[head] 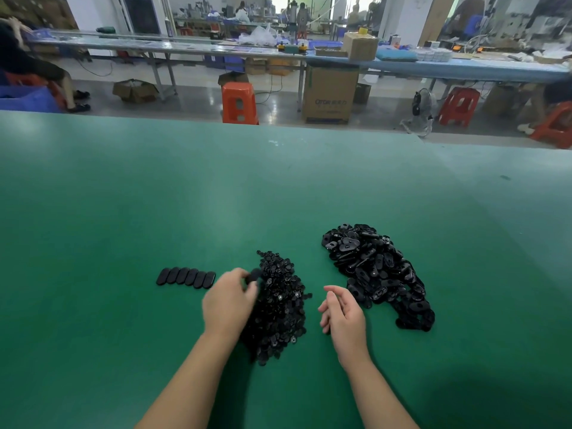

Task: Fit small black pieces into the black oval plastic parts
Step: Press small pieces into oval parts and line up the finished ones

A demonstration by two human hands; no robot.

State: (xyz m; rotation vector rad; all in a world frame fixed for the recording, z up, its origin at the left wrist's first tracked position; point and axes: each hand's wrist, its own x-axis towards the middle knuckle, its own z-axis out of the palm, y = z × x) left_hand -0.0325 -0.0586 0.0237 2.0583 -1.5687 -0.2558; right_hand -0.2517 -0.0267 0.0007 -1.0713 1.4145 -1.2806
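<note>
From the head view, we see our left hand [229, 300] pinching one black oval part [254, 275] at the edge of the heap of small black pieces [280, 308] on the green surface [123, 212]. Our right hand [342, 314] hangs loose, grasping nothing, beside the pile of oval parts [376, 270]. A row of ovals [185, 277] lies to the left.

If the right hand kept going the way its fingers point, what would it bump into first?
The right hand has loosely curled fingers pointing up and left, toward the pile of small black pieces. It would probably meet that pile first, after some bare green table, though depth is hard to judge.
</note>
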